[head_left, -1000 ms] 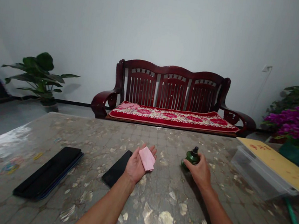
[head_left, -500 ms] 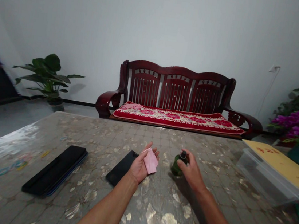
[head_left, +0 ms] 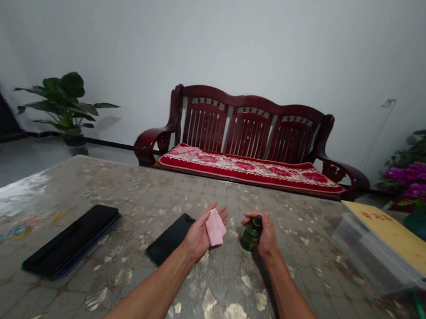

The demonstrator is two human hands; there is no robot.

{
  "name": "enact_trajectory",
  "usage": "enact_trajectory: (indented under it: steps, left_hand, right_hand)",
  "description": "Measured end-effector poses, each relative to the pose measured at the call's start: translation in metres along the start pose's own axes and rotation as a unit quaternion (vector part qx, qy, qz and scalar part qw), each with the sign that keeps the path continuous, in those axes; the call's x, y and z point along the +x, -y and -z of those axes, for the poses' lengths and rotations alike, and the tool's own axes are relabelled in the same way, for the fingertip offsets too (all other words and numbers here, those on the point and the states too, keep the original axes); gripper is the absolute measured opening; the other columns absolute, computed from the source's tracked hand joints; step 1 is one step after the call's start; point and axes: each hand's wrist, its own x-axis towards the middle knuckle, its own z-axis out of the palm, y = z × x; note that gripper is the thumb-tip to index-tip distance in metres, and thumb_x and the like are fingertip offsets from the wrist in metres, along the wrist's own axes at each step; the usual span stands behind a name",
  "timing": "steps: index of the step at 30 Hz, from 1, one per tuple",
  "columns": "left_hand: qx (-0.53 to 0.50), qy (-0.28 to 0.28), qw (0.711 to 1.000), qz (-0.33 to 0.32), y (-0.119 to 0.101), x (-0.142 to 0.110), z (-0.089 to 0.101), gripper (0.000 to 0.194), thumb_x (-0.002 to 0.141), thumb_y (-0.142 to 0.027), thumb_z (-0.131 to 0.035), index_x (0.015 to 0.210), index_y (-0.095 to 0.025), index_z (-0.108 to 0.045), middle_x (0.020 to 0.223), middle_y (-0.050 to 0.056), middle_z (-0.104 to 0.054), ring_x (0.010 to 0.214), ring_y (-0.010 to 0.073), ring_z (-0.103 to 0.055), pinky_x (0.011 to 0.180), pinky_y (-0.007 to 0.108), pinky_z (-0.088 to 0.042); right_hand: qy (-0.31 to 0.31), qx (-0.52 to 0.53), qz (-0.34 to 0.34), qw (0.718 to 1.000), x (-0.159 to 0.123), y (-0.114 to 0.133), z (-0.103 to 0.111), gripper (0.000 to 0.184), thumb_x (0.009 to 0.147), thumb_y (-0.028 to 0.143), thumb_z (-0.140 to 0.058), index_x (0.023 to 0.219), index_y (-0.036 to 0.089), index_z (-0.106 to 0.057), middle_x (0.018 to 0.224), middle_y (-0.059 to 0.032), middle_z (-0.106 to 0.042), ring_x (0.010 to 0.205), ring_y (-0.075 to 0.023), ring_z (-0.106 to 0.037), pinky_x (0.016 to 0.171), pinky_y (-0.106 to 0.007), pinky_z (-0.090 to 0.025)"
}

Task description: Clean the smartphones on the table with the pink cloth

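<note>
A folded pink cloth (head_left: 215,228) lies across the upturned palm of my left hand (head_left: 196,240), with the thumb along its edge. Beneath that wrist, a black phone-like device (head_left: 169,238) rests flat on the table, partly hidden by my forearm. My right hand (head_left: 268,240) is curled round a small dark green bottle (head_left: 249,238) with a black top, its fingers passing behind and the thumb beside the cap. The bottle is upright; I cannot tell whether its base touches the table.
To the left, black flat devices (head_left: 73,238) are stacked near colourful rubber-band-like loops (head_left: 17,230). A clear plastic box (head_left: 376,257) stands at the right under a yellow sheet (head_left: 402,237). Past the patterned table (head_left: 135,180) is a wooden bench (head_left: 248,127).
My right hand has shifted its grip from the bottle's top to round its side, and the bottle sits slightly further left. My left hand keeps the cloth in nearly the same place.
</note>
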Motion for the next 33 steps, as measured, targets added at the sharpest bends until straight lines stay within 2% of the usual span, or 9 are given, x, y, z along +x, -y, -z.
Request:
enact_trajectory:
  steps: [4, 8, 13, 17, 24, 33]
  left_hand:
    - [-0.011, 0.011, 1.0, -0.017, 0.0, 0.002, 0.002, 0.055, 0.096, -0.021, -0.055, 0.15, -0.022, -0.042, 0.138, 0.014, -0.062, 0.117, 0.0249, -0.066, 0.104, 0.039, -0.049]
    - [-0.012, 0.005, 1.0, -0.02, -0.001, 0.003, 0.001, 0.051, 0.098, -0.021, -0.052, 0.149, -0.02, -0.045, 0.138, 0.014, -0.063, 0.118, 0.0248, -0.066, 0.105, 0.039, -0.049]
    - [-0.012, -0.003, 1.0, -0.02, -0.001, 0.005, 0.0, 0.051, 0.098, -0.022, -0.053, 0.148, -0.02, -0.046, 0.138, 0.015, -0.063, 0.116, 0.0243, -0.067, 0.104, 0.036, -0.049]
    - [-0.012, -0.005, 1.0, -0.019, -0.002, 0.004, -0.003, 0.05, 0.098, -0.023, -0.051, 0.148, -0.022, -0.047, 0.137, 0.013, -0.063, 0.115, 0.0235, -0.067, 0.104, 0.036, -0.048]
    - [-0.012, -0.01, 1.0, -0.019, -0.003, 0.002, -0.005, 0.048, 0.101, -0.027, -0.046, 0.149, -0.019, -0.044, 0.138, 0.014, -0.062, 0.114, 0.0229, -0.068, 0.107, 0.036, -0.047]
    - [-0.004, 0.009, 1.0, -0.014, 0.0, 0.007, 0.003, 0.047, 0.101, -0.03, -0.046, 0.148, -0.022, -0.046, 0.141, 0.012, -0.06, 0.125, 0.0241, -0.062, 0.113, 0.038, -0.041]
  right_hand:
    - [-0.003, -0.009, -0.003, 1.0, -0.002, 0.005, -0.004, 0.066, 0.076, 0.085, -0.048, 0.076, 0.024, -0.073, 0.066, -0.005, -0.066, 0.06, -0.0198, -0.057, 0.058, -0.032, -0.045]
    - [0.014, -0.037, 0.009, 0.999, -0.007, 0.017, -0.016, 0.054, 0.077, 0.074, -0.056, 0.065, 0.023, -0.069, 0.061, -0.0048, -0.063, 0.061, -0.0202, -0.057, 0.061, -0.032, -0.045]
    - [0.024, -0.049, 0.006, 0.998, -0.02, 0.036, -0.037, 0.042, 0.08, 0.061, -0.058, 0.064, 0.023, -0.067, 0.062, -0.0046, -0.064, 0.06, -0.0199, -0.056, 0.062, -0.033, -0.046]
    - [0.031, -0.055, 0.002, 0.998, -0.026, 0.04, -0.047, 0.038, 0.079, 0.056, -0.059, 0.063, 0.023, -0.065, 0.059, -0.0041, -0.061, 0.059, -0.0197, -0.056, 0.06, -0.032, -0.044]
    - [0.017, -0.058, -0.005, 0.998, -0.026, 0.034, -0.05, 0.037, 0.076, 0.056, -0.061, 0.062, 0.021, -0.061, 0.057, -0.0023, -0.06, 0.056, -0.0181, -0.055, 0.057, -0.03, -0.043]
    - [0.001, -0.077, 0.002, 0.997, -0.025, 0.033, -0.049, 0.031, 0.075, 0.049, -0.059, 0.063, 0.021, -0.061, 0.056, -0.0015, -0.061, 0.054, -0.0168, -0.055, 0.055, -0.027, -0.043]
